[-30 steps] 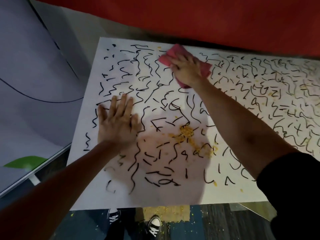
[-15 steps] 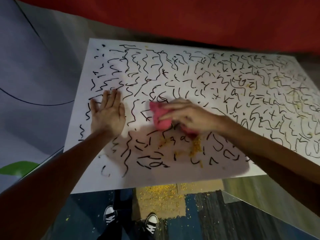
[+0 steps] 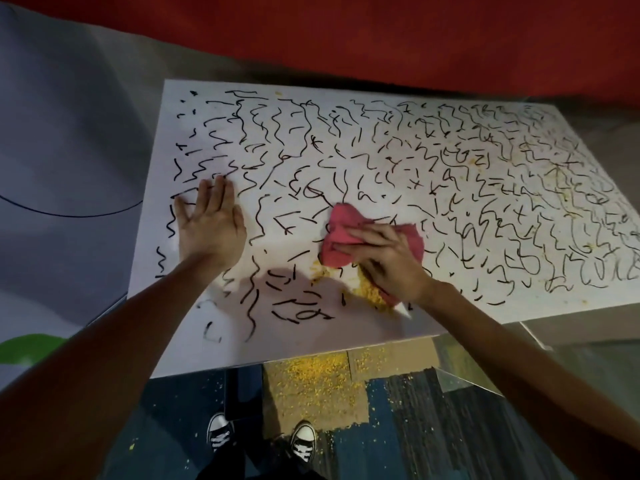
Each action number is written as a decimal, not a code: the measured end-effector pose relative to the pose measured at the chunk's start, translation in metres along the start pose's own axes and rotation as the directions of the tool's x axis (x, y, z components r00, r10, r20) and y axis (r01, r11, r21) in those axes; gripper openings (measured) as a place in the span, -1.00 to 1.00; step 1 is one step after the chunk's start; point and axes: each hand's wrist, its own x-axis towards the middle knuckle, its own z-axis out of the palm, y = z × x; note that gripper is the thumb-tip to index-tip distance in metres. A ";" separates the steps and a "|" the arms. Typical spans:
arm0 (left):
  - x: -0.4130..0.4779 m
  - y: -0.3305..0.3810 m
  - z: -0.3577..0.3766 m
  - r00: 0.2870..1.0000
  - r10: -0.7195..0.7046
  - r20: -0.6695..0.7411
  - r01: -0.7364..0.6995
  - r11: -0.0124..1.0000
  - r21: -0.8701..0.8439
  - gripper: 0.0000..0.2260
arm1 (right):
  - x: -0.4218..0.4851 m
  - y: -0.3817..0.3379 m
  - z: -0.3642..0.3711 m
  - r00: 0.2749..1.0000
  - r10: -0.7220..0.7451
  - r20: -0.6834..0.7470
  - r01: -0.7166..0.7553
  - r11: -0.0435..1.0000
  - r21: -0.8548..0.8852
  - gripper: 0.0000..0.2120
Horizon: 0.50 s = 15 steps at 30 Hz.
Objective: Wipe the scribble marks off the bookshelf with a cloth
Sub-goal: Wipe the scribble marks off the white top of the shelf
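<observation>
The bookshelf's white top [image 3: 221, 351] fills the middle of the view, covered with black scribble marks [image 3: 433, 161] from edge to edge. My right hand [image 3: 391, 261] presses a bunched pink cloth [image 3: 341, 230] flat against the top, near its front middle. A patch of yellow crumbs [image 3: 367, 292] lies just below that hand. My left hand [image 3: 207, 223] rests palm down on the left part of the top, fingers straight and pointing away from me.
A red wall [image 3: 381, 36] runs behind the shelf. A pale grey panel [image 3: 62, 150] stands to its left. Below the front edge lie scattered yellow crumbs on the floor [image 3: 318, 379], and my two sneakers [image 3: 218, 434] [image 3: 303, 441].
My right hand has dragged the cloth from the far edge down to the front middle, onto the yellow crumbs. My left hand has stayed flat on the left side.
</observation>
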 end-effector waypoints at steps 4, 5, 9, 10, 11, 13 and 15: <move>0.000 0.001 -0.001 1.000 0.009 -0.006 -0.010 1.000 -0.015 -0.52 | 0.000 0.014 -0.038 0.981 0.165 -0.106 -0.149 0.979 0.141 -0.61; 0.000 0.001 0.000 1.000 0.011 -0.009 -0.011 1.000 -0.016 -0.52 | -0.004 0.028 -0.047 0.943 0.301 -0.142 -0.283 0.950 0.134 -0.61; 0.000 0.002 0.000 1.000 0.008 -0.019 -0.008 1.000 0.002 -0.52 | -0.024 0.060 -0.047 0.706 0.705 -0.059 -0.703 0.689 -0.179 -0.53; 0.001 0.001 0.000 1.000 0.006 -0.017 -0.006 1.000 0.005 -0.53 | -0.019 0.054 -0.041 0.690 0.722 -0.043 -0.714 0.670 -0.202 -0.49; 0.002 0.001 0.001 1.000 0.001 -0.017 -0.001 1.000 0.005 -0.53 | -0.008 0.047 -0.034 0.702 0.712 -0.037 -0.702 0.681 -0.209 -0.48; 0.001 0.002 0.001 1.000 -0.005 -0.012 0.005 1.000 -0.004 -0.53 | 0.019 0.023 -0.020 0.784 0.621 -0.008 -0.608 0.763 -0.220 -0.48; 0.001 0.002 0.001 1.000 0.001 -0.010 -0.001 1.000 -0.007 -0.53 | 0.042 -0.007 -0.005 0.877 0.478 0.053 -0.462 0.867 -0.190 -0.51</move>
